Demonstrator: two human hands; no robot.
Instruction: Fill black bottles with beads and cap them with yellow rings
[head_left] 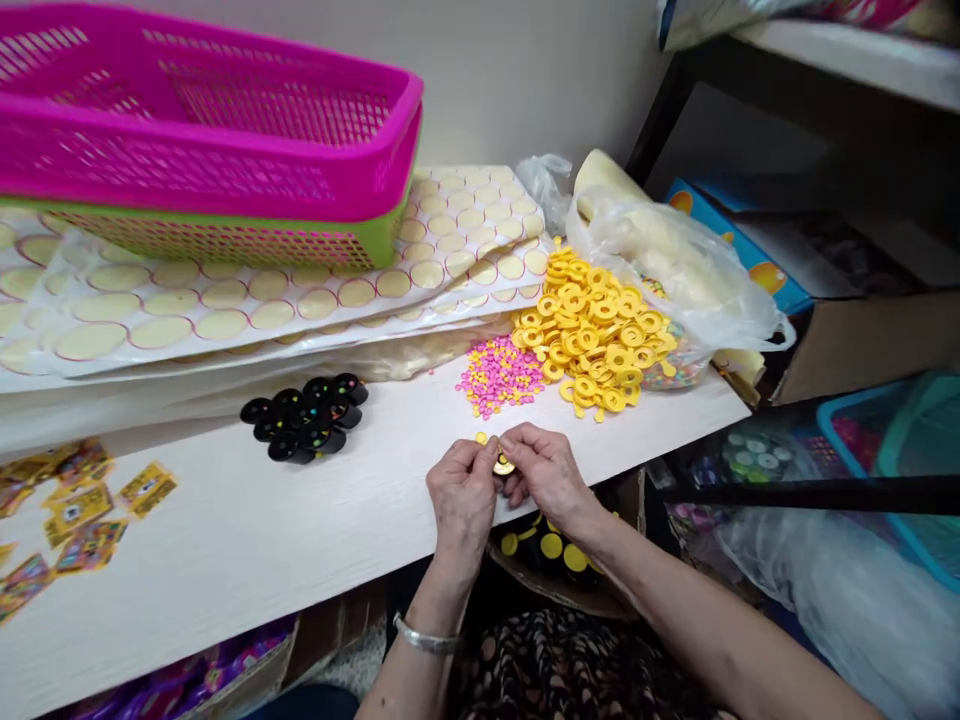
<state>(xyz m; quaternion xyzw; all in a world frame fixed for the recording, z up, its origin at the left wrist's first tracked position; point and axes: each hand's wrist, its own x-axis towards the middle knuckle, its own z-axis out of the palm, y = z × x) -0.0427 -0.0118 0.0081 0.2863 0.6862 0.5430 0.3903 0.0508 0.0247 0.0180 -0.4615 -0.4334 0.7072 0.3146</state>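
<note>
My left hand (463, 492) and my right hand (549, 472) meet at the table's front edge, fingers pinched together. Between their fingertips is a small round yellow piece (504, 465), partly hidden by the thumbs. Just beyond my left thumb, a tiny yellow bit (481, 437) lies on the tabletop. A loose pile of pink and yellow beads (501, 375) is a little farther away. Beside it rises a heap of yellow plastic rings (600, 325) with small tabs. To the left stands a cluster of black round cups (304, 418) with coloured bits inside.
Printed yellow packets (81, 510) lie at the left. Nested pink and green baskets (300, 190) rest on sheets of round stickers (225, 295). A clear plastic bag (675, 250) slumps behind the rings. Below my hands is a box with yellow-topped pieces (551, 546). Shelving fills the right.
</note>
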